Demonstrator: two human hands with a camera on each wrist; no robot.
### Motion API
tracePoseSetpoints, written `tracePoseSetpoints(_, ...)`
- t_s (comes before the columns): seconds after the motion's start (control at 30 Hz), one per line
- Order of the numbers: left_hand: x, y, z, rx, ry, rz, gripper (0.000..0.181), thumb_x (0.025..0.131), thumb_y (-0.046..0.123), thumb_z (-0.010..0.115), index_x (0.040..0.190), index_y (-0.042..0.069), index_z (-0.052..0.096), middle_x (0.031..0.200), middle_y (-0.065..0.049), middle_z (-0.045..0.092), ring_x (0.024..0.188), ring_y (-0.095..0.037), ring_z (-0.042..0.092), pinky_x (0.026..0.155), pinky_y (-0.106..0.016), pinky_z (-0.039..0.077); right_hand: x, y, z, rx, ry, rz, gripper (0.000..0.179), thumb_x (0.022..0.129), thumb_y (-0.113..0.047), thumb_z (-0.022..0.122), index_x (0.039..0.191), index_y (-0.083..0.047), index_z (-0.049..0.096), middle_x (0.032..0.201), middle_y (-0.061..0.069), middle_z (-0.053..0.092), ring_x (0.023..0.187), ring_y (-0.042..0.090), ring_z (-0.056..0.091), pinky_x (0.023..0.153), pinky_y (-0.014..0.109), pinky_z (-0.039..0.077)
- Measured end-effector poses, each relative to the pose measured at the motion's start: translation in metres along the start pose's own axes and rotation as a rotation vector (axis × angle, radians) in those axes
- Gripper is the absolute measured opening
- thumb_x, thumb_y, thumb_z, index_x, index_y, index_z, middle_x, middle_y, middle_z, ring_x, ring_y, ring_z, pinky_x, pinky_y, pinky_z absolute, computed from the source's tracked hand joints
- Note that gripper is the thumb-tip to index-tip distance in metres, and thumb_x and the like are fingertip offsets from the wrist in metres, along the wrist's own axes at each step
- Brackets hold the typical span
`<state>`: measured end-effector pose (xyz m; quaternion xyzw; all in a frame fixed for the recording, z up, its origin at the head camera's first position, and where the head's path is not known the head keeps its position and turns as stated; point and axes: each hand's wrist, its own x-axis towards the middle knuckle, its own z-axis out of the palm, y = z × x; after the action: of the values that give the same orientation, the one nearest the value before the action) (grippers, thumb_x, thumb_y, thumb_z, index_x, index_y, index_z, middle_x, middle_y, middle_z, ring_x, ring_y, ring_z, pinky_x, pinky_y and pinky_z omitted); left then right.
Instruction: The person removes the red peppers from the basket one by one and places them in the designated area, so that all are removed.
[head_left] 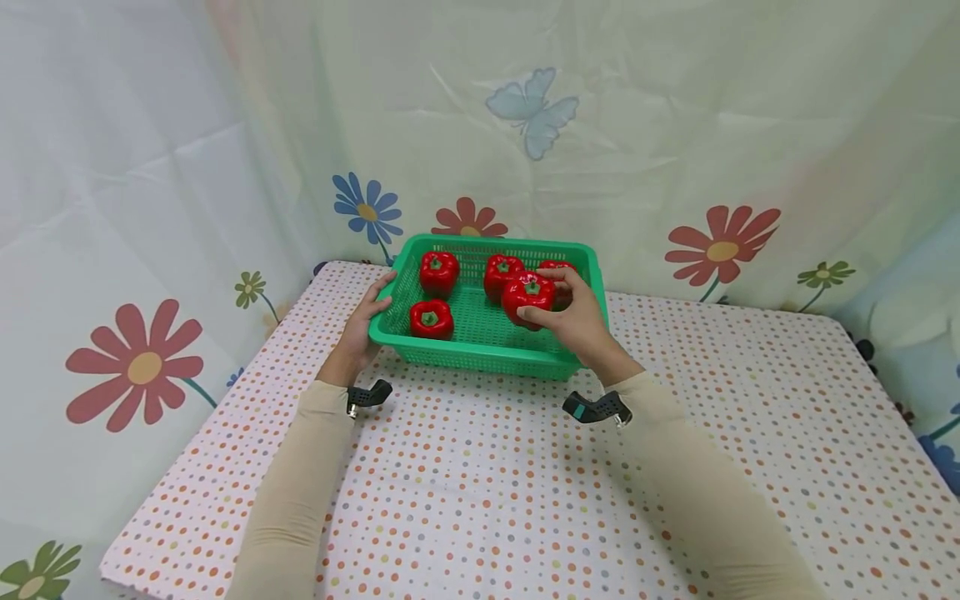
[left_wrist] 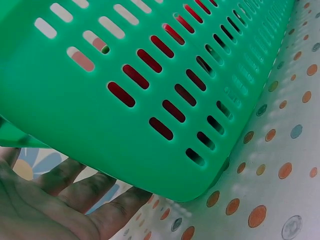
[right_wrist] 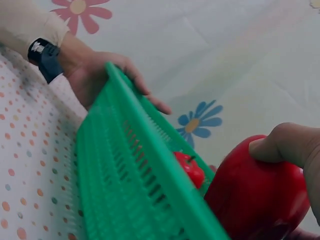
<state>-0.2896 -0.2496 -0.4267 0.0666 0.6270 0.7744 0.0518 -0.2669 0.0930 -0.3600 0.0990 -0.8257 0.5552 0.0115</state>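
Observation:
A green plastic basket (head_left: 480,352) stands on the table, holding several red bell peppers. My left hand (head_left: 362,329) is at its left end; in the left wrist view its fingers (left_wrist: 117,207) are fairly straight and lie against the end wall. The right hand (head_left: 581,321) grips a red bell pepper (head_left: 525,298) over the right half of the basket, thumb on the near side. Behind the held one are a middle pepper (head_left: 501,273) and another pepper (head_left: 557,268) partly hidden by the hand. Two more, a back pepper (head_left: 438,273) and a front pepper (head_left: 431,320), sit at the left.
A dotted cloth covers the table (head_left: 465,483) in front of the basket and to both sides. Close behind the basket hangs a pale curtain (head_left: 637,167) printed with flowers and a butterfly. Each wrist wears a dark strap (head_left: 596,408).

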Motion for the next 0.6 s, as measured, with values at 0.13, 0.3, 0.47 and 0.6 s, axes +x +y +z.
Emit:
tracePoseSetpoints(0.13,0.0,-0.001,-0.001,-0.004,0.0,0.0,0.05,0.106,0.021,0.032,0.156,0.029,0.026,0.163,-0.003,0.019,0.148,-0.031,0.024,0.119,-0.053,0.023,-0.007,-0.002,-0.026,0.026,0.053,-0.015,0.067,0.087,-0.022,0.076,0.144,-0.016,0.041,0.139,0.015,0.043,0.125,0.031,0.044,0.079,0.026,0.055)
tracePoseSetpoints(0.3,0.001,-0.001,0.001,-0.008,-0.013,0.0,0.05,0.106,0.02,0.033,0.155,0.028,0.027,0.162,-0.003,0.021,0.147,-0.03,0.027,0.118,-0.051,0.026,-0.021,-0.001,-0.071,0.037,0.172,-0.014,0.07,0.089,-0.026,0.073,0.149,-0.018,0.036,0.144,0.014,0.041,0.126,0.027,0.044,0.074,0.012,0.051)
tracePoseSetpoints(0.47,0.002,-0.001,0.0,0.001,-0.013,0.007,0.05,0.106,0.02,0.033,0.155,0.029,0.027,0.162,-0.003,0.021,0.146,-0.029,0.027,0.117,-0.049,0.027,-0.018,0.022,-0.111,0.005,0.29,0.064,0.075,0.089,-0.035,0.072,0.151,-0.027,0.031,0.15,0.011,0.035,0.13,0.024,0.04,0.078,0.013,0.052)
tracePoseSetpoints(0.6,0.001,-0.002,-0.002,-0.011,-0.003,0.012,0.05,0.106,0.02,0.033,0.155,0.028,0.028,0.161,-0.003,0.023,0.146,-0.03,0.028,0.117,-0.049,0.027,-0.006,0.055,-0.119,-0.011,0.353,0.158,0.076,0.089,-0.04,0.07,0.152,-0.03,0.029,0.155,0.01,0.031,0.137,0.029,0.037,0.096,0.033,0.051)
